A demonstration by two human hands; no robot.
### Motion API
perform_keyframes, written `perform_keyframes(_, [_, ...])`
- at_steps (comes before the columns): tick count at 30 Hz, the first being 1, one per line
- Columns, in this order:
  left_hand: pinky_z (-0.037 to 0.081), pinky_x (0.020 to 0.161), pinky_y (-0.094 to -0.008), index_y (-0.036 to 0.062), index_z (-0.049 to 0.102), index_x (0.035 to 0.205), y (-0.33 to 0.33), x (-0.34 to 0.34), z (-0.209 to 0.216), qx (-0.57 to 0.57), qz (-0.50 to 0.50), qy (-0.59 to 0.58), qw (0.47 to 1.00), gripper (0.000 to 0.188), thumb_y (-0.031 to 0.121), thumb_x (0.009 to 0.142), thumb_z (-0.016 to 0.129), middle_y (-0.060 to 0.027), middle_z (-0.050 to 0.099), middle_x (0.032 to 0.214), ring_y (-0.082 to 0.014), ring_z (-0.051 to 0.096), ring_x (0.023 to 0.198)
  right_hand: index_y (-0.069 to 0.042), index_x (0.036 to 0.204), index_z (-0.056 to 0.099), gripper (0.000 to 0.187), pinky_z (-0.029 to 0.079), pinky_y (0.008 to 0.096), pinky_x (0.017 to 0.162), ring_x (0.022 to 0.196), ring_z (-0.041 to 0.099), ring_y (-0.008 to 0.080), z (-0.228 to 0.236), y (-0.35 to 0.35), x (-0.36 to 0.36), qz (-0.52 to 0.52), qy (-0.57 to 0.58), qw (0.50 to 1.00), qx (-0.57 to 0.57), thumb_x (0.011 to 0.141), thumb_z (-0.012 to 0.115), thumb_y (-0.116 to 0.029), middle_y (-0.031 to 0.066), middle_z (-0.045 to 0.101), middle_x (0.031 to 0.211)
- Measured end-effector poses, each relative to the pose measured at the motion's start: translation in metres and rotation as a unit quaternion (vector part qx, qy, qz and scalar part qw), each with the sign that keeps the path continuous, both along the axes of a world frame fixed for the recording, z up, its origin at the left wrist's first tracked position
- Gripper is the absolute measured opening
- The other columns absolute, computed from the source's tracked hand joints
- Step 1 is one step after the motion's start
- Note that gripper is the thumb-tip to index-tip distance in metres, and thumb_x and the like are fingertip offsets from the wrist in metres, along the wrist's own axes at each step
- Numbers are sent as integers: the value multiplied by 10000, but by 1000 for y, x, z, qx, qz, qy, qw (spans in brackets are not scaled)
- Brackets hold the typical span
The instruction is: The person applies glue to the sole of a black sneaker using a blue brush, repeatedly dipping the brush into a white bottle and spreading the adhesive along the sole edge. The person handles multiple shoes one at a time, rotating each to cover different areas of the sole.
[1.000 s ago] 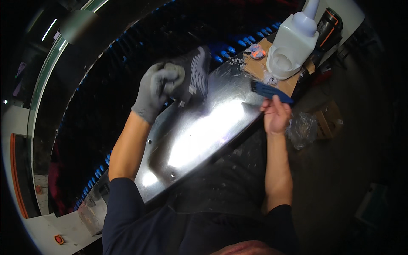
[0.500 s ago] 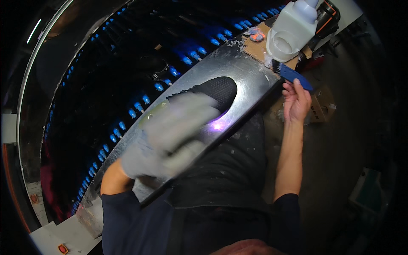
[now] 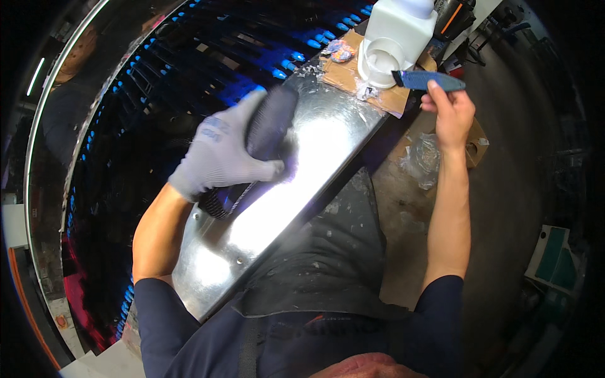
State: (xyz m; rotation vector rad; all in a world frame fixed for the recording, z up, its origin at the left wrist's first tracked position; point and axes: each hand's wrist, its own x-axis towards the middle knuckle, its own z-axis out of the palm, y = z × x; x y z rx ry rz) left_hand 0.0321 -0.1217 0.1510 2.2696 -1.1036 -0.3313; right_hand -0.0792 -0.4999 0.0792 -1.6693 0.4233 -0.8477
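Observation:
My left hand (image 3: pixel 220 148), in a grey knit glove, is closed round a dark shoe (image 3: pixel 273 123) that is tilted above the metal ledge. Motion blurs the shoe's front part. Its mesh-like other end shows below the glove. Bare, my right hand (image 3: pixel 452 116) pinches the blue handle of a brush (image 3: pixel 435 81). The brush's dark bristles point left, at the round mouth of a white plastic bottle (image 3: pixel 394 44); I cannot tell whether they touch it.
Under the bottle lies a glue-smeared piece of cardboard (image 3: pixel 340 74) with a colourful crumpled lump (image 3: pixel 339 51). The shiny metal ledge (image 3: pixel 277 217) runs diagonally beside a dark conveyor with blue-tipped pegs (image 3: pixel 279 74). A cardboard box (image 3: pixel 479 146) and clear plastic (image 3: pixel 423 160) lie at the right.
My left hand has lifted the shoe off the ledge and tilted it up, toward the conveyor side. My right hand has raised the brush to the bottle's mouth, its handle now nearly level.

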Motion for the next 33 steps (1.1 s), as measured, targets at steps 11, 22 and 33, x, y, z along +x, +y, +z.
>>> perform_keyframes(11, [432,1146,-438,2,440,1481,-12,-17,-67,-437,3,1,900,978,197,659,932,-191,549,1443,-302,574,1316,4,1001,716,251,543,494,800,896,695,443,44,-9,87,42,267,860,-432,887,710,-220,227,725,903])
perform_keyframes(22, [112,1310,-470,209,269,1650,63,-40,-65,-112,-128,113,979,1175,606,722,870,-172,304,1683,-398,215,1575,42,919,713,277,542,302,632,679,680,149,27,-38,85,37,249,958,-135,900,774,-228,96,713,778])
perform_keyframes(33, [406,1169,-517,-93,407,1455,97,-58,-130,-173,-26,-76,982,774,319,906,767,-339,493,1472,-479,510,1382,62,1044,674,222,631,302,710,819,734,216,-14,-46,57,139,95,948,270,956,741,-131,143,720,891])
